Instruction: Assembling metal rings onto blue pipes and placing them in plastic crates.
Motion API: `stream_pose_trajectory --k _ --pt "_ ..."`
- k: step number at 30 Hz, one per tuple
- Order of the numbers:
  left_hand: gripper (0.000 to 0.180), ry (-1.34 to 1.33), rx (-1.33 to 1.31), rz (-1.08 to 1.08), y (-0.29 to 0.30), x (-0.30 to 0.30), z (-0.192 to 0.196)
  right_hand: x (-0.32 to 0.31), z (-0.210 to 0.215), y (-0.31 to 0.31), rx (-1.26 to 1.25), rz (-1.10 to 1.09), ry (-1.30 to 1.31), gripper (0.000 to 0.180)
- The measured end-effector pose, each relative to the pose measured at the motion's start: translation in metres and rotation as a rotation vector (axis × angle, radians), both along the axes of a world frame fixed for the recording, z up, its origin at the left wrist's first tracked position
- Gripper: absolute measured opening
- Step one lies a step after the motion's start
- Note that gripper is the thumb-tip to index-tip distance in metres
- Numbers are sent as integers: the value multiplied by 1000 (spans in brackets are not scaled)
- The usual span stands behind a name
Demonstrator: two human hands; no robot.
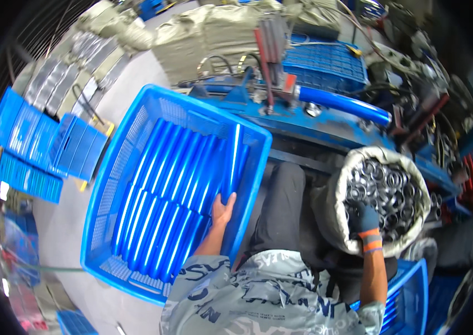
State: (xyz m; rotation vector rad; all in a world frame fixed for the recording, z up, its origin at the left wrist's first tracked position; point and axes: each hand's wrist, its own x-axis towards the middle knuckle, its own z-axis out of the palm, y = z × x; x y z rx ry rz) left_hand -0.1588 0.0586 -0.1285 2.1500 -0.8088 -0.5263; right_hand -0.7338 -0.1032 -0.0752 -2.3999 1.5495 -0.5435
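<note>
My bare left hand (223, 211) is closed round the lower end of a shiny blue tube (234, 159), over the right side of a large blue crate (263, 146). Rows of similar blue tubes (161, 204) fill this crate. On the right, my right hand (365, 219), in a dark glove with an orange cuff, reaches into a pale woven sack (331, 215). Inside the sack lie many dark metal rings (391, 177). The gloved fingers are down among the rings, so their grip is hidden.
Ahead stands a blue metal bench (326, 120) with a clamp-like machine and another blue tube (348, 104) on it. Stacked blue crates (35, 137) are at left, bulky woven sacks (208, 36) at the back. Another crate (418, 296) with tubes stands at lower right.
</note>
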Motion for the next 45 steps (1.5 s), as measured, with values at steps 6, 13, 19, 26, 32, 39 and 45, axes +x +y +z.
stream_pose_trajectory --k 6,13,19,26,32,39,45 --pt "71 87 -470 -147 -69 -25 111 -14 55 11 252 -57 294 57" --pt "60 -69 -469 -556 -149 -137 251 -63 21 26 106 -231 -30 27" --pt "72 -478 -344 -1107 -137 -208 288 -63 64 67 637 -334 -1468 29" --pt "71 -578 -177 -1359 -125 -231 304 -58 102 96 500 -228 -1689 43" --pt "72 -536 -209 -1357 -120 -221 307 -54 127 86 439 -111 -1710 90" --pt "72 -520 -217 -1349 -120 -224 308 -52 149 93 337 10 -1482 115" --pt "70 -559 -192 -1377 -118 -218 308 -46 145 92 391 13 -1604 101"
